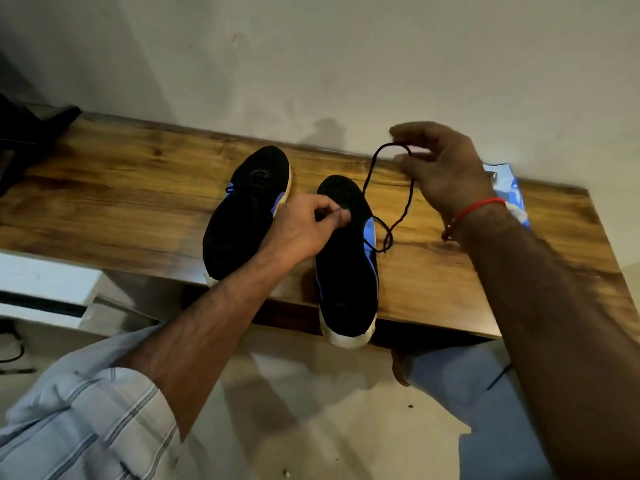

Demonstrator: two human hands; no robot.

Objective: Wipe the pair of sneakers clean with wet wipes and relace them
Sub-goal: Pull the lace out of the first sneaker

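The black lace (388,199) loops from the right sneaker (346,265), which overhangs the near edge of the wooden table (121,195). The right hand (446,168) pinches the lace high; the left hand (308,226) pinches at the eyelets. Pull gently, steadying the shoe, so 1 eyelet clears without snagging.

Two black sneakers, one (246,211) at 11 o'clock and one (347,258) at centre, sit on one wooden table (114,202). One dark lace (370,171) loops toward 1 o'clock; one blue pack (506,183) lies at 3 o'clock. Two hands, left (304,230) and right (440,168), appear.
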